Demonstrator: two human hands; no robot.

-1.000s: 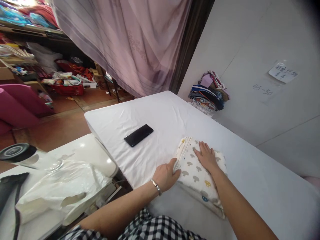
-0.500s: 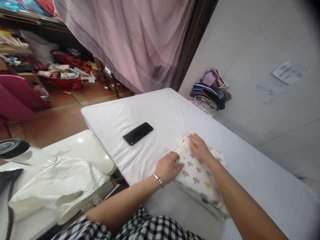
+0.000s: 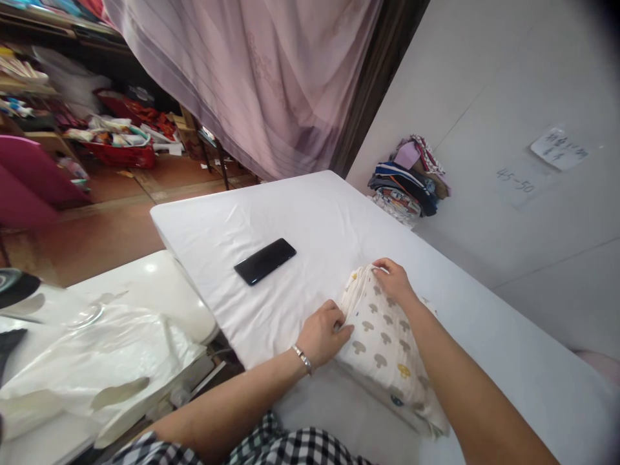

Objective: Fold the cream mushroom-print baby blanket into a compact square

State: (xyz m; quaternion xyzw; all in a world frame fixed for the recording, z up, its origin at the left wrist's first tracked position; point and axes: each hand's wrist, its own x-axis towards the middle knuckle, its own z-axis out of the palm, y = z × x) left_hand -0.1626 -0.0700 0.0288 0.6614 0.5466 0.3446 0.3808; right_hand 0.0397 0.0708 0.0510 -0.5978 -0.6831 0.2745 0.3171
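Observation:
A folded white cloth (image 3: 382, 339) printed with grey and yellow mushrooms lies on the white-covered table (image 3: 285, 206), close to my body. My left hand (image 3: 323, 332), with a silver bracelet at the wrist, grips the cloth's near left edge between thumb and curled fingers. At the far corner of the same folded edge, my right hand (image 3: 392, 279) pinches the layers with its fingertips. Several layers show along the edge between the two hands. The cloth's right side is partly hidden by my right forearm.
A black phone (image 3: 265, 261) lies left of the cloth. Stacked folded clothes (image 3: 404, 177) stand against the wall at the far table edge. A white plastic bag (image 3: 135, 349) covers a surface at lower left. A pink curtain (image 3: 252, 84) hangs behind the table.
My right hand's fingers, laid flat on the cloth before, now pinch its far corner. The edge there has lifted slightly. My left hand keeps its grip in nearly the same place.

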